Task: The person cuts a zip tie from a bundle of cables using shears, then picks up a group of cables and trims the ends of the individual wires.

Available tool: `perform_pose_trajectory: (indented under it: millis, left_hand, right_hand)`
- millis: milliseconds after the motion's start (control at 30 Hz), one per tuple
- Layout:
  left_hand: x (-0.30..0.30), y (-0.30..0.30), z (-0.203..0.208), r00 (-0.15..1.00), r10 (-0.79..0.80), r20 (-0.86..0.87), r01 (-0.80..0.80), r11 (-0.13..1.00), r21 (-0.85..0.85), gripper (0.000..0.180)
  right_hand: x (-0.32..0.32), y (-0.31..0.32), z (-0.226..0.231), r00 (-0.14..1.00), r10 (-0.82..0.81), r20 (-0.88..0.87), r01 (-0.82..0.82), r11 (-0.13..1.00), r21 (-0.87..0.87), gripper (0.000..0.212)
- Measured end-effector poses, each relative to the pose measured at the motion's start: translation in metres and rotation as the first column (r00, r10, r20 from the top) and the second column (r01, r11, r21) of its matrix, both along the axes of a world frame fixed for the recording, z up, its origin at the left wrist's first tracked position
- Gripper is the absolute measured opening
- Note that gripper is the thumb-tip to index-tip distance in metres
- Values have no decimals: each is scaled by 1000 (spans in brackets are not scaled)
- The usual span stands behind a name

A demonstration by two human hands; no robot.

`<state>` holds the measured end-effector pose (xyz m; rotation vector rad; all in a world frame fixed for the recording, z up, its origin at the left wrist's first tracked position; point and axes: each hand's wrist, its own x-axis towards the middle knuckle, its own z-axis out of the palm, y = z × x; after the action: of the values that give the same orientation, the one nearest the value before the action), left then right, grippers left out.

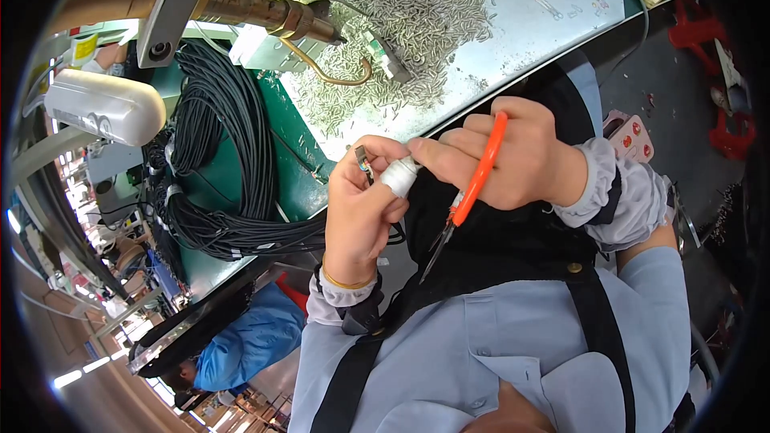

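Note:
My left hand (350,212) is closed, its thumb wrapped in white tape (399,176). Between its fingers sits a small metal cable connector (361,154) with short coloured wires behind it. My right hand (517,156) holds orange-handled scissors (484,168) against the palm, their dark pointed blades angled down toward my lap. The right thumb and forefinger reach to the tip of the taped thumb; whatever they pinch there is too small to make out.
Many small metal pieces (417,24) lie heaped on a pale board (513,52). A large coil of black cable (228,112) rests on the green table (285,172). Overhead left is a brass-coloured machine fitting (257,16) with a bent copper tube (321,72). A person in blue (249,341) sits at lower left.

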<state>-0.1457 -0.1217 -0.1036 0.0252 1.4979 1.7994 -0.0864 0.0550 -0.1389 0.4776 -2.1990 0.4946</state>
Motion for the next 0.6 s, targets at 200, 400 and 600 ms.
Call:
perform_pose_trajectory:
  millis: [200,400,600]
  left_hand:
    - [13,4,-13,480,-65,-875,-87,989,-121,18]
    - [19,14,1,874,161,-458,-208,977,-53,16]
    - [17,13,3,893,197,-405,-232,972,-40,13]
  right_hand:
    - [4,-15,2,971,125,203,-34,915,-402,22]
    - [7,-31,-4,904,391,172,-30,459,-888,17]
    - [14,-14,11,716,485,503,186,562,-806,19]
